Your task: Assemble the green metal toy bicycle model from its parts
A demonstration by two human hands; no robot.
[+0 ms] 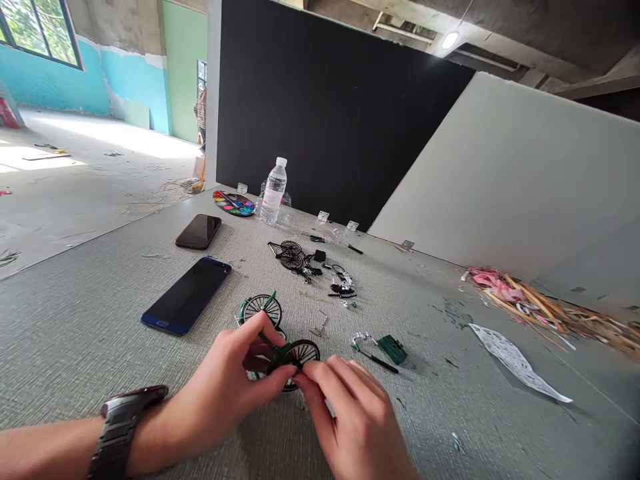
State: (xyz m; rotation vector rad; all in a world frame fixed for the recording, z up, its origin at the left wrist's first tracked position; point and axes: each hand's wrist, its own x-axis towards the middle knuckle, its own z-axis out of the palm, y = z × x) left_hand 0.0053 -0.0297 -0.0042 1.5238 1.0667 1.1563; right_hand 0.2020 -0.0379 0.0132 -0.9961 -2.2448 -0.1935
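Observation:
A small green model bicycle (280,333) with black spoked wheels lies on the grey table (100,313) near its front. My left hand (235,383), with a dark watch on the wrist, pinches the green frame between thumb and fingers. My right hand (350,407) is closed, its fingertips pressed against the bicycle's rear wheel (303,353). Whether a small part sits in those fingertips is hidden. The front wheel (261,308) sticks out beyond my left fingers.
Loose black wheels and small parts (310,263) lie farther back, a green piece and a thin tool (383,350) to the right. Two phones (187,293) rest at left. A water bottle (273,190), a paint palette (234,203), a printed sheet (515,360) and straw-like scraps (540,303) are also there.

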